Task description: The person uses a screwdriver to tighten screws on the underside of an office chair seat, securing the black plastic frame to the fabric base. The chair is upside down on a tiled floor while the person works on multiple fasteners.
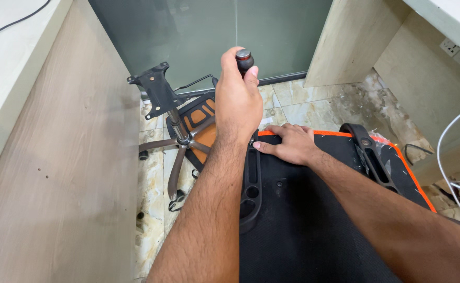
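A black handle (pixel 244 59) ringed in red with a silver cap is seen. The seat (pixel 313 220) is covered in black fabric and edged in orange. The armrests (pixel 251 183) are moulded in black. The chair base (pixel 180 149) is finished in grey-brown. The floor tiles (pixel 313 107) are marbled in beige and green. The panels (pixel 57 173) are patterned in pale woodgrain.

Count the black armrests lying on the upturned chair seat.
2. One armrest runs along the seat's left edge, partly behind the left forearm. The other armrest lies at the seat's right, beside the orange trim. More may be hidden below the frame.
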